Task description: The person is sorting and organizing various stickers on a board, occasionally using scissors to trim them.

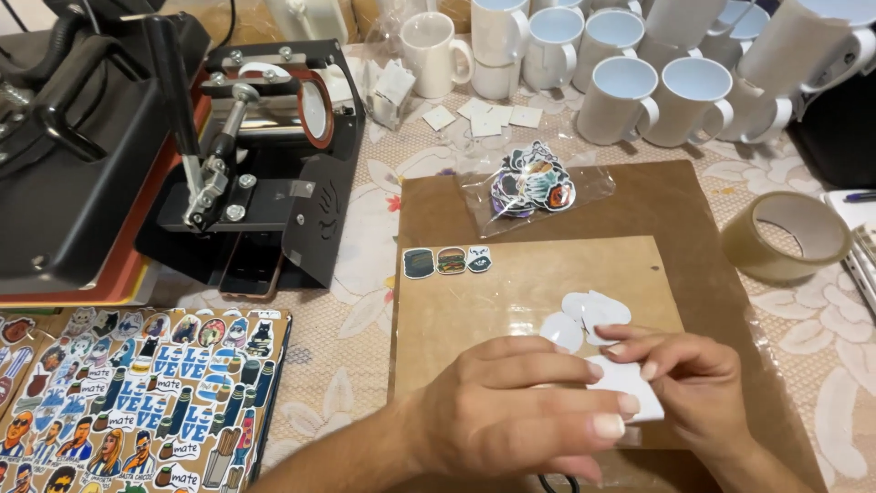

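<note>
Both hands pinch one small white paper piece (pixel 630 388) at the bottom centre of the view. Left hand (pixel 511 411) comes in from 7 o'clock, fingers (pixel 602 422) curled narrow, tips pressed on the paper's left edge. Right hand (pixel 684 379) comes in from 5 o'clock, fingers (pixel 643 368) closed on the paper's top right. The paper sits just above a light brown board (pixel 538 292), near its lower right part.

At 12 o'clock from the fingers, just beside them, lie a few white sticker backs (pixel 584 315) on the board. At 10 o'clock, on the board's top left edge, three small stickers (pixel 447 261) sit in a row. The light board lies on a larger dark brown board (pixel 675 210). Further at 12 o'clock, a clear plastic bag of stickers (pixel 534 187) rests on the dark board's upper edge.

At 2 o'clock, a roll of brown packing tape (pixel 787 236) lies on the counter (pixel 365 228), which has a floral cloth. Far at 12 to 1 o'clock stands a cluster of white mugs (pixel 630 91), with small white squares (pixel 488 116) near them. At 10 o'clock sits a black mug heat press (pixel 265 155), beside a larger flat heat press (pixel 73 155). At 9 o'clock lies a printed sticker sheet (pixel 137 402).
</note>
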